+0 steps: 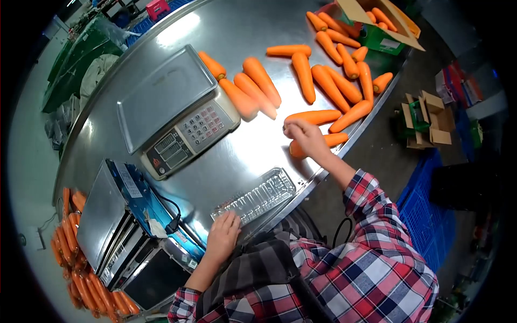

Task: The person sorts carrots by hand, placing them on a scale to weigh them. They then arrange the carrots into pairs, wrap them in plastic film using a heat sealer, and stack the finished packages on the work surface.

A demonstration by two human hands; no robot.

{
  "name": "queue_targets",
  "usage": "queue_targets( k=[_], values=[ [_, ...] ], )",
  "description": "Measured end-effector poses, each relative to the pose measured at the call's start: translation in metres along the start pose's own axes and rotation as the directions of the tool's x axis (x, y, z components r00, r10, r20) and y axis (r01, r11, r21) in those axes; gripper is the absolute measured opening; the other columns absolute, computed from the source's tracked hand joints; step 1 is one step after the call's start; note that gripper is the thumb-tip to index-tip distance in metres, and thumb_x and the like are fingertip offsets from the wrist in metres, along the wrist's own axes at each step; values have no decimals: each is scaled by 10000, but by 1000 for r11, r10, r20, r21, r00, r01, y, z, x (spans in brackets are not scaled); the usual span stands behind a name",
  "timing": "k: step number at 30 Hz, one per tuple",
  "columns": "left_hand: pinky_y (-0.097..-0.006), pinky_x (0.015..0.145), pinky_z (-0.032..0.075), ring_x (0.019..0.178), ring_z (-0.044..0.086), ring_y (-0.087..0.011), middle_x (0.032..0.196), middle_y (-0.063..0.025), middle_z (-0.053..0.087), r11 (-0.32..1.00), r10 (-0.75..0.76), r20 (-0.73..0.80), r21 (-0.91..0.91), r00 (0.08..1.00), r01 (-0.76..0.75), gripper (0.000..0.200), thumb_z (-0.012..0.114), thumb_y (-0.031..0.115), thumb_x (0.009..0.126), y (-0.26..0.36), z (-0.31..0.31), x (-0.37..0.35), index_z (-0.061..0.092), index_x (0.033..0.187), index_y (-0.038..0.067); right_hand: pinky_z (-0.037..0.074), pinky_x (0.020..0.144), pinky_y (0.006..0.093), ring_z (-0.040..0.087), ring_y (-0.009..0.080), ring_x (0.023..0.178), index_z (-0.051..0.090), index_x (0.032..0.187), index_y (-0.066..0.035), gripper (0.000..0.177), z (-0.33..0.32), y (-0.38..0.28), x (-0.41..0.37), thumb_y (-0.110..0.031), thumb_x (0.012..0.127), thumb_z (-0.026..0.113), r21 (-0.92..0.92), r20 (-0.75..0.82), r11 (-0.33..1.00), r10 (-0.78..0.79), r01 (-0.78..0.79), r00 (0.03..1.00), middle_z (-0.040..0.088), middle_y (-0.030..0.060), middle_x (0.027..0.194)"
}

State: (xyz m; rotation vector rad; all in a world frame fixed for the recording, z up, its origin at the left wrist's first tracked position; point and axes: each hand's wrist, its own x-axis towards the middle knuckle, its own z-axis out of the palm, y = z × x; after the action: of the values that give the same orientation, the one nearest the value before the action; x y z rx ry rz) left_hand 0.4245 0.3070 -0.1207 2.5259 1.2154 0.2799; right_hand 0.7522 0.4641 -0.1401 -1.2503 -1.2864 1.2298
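Note:
My left hand [223, 232] is at the near left end of a clear plastic tray [261, 195], its fingers close together on the rim. The tray is ribbed and lies near the table's front edge with nothing in it. My right hand [306, 137] reaches over the table to the right, fingers curled at the blunt end of a carrot [318, 116]. Another carrot [335, 140] lies partly hidden beneath that hand. Beyond it, several loose carrots [328, 86] are scattered on the metal.
A digital scale [167, 97] stands on the metal table [237, 27], with several carrots [258, 81] beside it. A second machine [116, 215] is at left, bagged carrots [86, 280] beyond. An open carton [379, 43] of carrots sits at the far right; boxes [431, 118] are on the floor.

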Motion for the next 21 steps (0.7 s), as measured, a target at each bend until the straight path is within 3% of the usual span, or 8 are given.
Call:
queue_targets(
  k=[1,6,7,12,14,16,19,21],
  values=[
    [-426,973,390,1165,460,-321,1265,-168,483,1000,0,6,20,1000,0,497,688,155,725,1,6,-5,529,1174,14,476,706,223,585,90,776,574,1065,12,204,-2,-2,6,-122,934,492,162,-15,987,12,-10,1000,604,35,800],
    [-412,744,437,838,541,-314,895,-138,582,986,-161,20,-46,987,162,352,686,113,709,3,14,-4,588,1034,19,477,709,229,579,96,758,583,1054,15,207,-1,-15,-4,-124,949,473,-25,-86,988,149,-151,985,602,22,781],
    [-419,638,395,702,501,-314,735,-113,528,985,-144,-171,-117,975,125,199,680,107,708,6,8,6,587,870,40,478,694,226,576,93,743,589,1049,10,209,-2,-13,-2,-132,951,471,-149,-92,984,81,-94,992,606,24,788],
    [-416,559,362,619,474,-321,633,-119,452,998,-28,3,-54,1000,28,265,704,114,690,7,-15,10,447,646,66,472,676,213,570,85,741,592,1066,-16,229,-32,0,28,-166,953,462,-313,-76,895,-357,317,931,612,24,803],
    [-396,564,391,630,497,-311,658,-106,482,997,-25,54,-72,998,29,211,697,93,697,5,-32,9,488,692,63,473,687,219,571,92,765,588,1078,-18,235,-33,-8,46,-169,948,465,-160,-152,974,-186,162,971,611,32,816],
    [-380,593,416,669,523,-302,708,-102,524,998,-32,-147,-55,989,25,155,684,72,708,0,-44,21,541,766,55,477,711,238,577,110,807,579,1094,-10,240,-32,-15,64,-159,935,477,50,-232,997,70,-60,970,609,47,837],
    [-360,663,438,743,550,-290,853,-123,594,992,-129,-403,-46,906,121,231,624,-23,727,-14,-72,53,614,950,37,481,780,318,604,235,876,528,1173,11,353,-22,-7,107,-180,877,546,-522,-187,853,-137,20,973,611,145,961],
    [-343,693,425,769,543,-276,848,-121,594,982,-171,-553,-28,816,187,264,601,-71,734,-39,-91,76,620,978,29,469,824,383,595,324,921,477,1233,11,471,-11,-14,128,-299,882,526,-712,-129,699,-25,-75,991,577,213,1068]
  ],
)
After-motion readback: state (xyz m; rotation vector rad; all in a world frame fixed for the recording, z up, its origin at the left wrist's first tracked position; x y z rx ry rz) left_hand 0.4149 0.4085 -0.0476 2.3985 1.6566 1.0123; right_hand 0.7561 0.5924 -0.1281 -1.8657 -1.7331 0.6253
